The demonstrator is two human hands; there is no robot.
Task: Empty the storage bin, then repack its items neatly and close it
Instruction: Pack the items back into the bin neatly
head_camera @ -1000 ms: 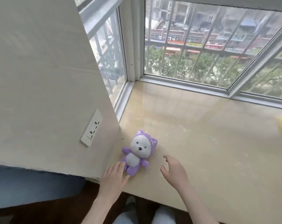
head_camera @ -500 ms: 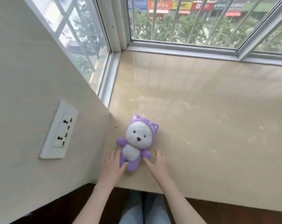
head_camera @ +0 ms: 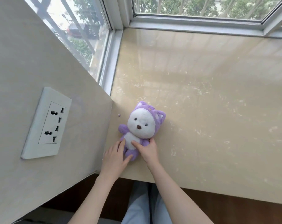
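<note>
plush toy (head_camera: pixel 141 126), purple-hooded with a white face and belly, flat on its back on the beige stone window ledge (head_camera: pixel 209 110). lies close to the ledge's near edge and just beside the corner of the cream wall (head_camera: pixel 32 46) on the left, head pointing towards the front window (head_camera: pixel 193 7).

left hand (head_camera: pixel 113 158) against the toy's lower flank: fingers nearly straight and close together, index along the purple side, thumb spread out by the foot, with the leg in the fork between. right hand (head_camera: pixel 147 150) on the other side, gripping: thumb pressed on the white belly, other fingers curled round the toy's arm and far side. both forearms bare, reaching up from the bottom of the view.

tiny purple speck (head_camera: pixel 119 115) on the ledge between the wall corner and the toy's head, apart from both. white double socket plate (head_camera: pixel 46 123) on the wall face, well left of the toy. white-framed side window (head_camera: pixel 82 38) along the ledge's left edge. pale blue trousers (head_camera: pixel 142 207) below the ledge edge, over dark wood floor (head_camera: pixel 234 212).
</note>
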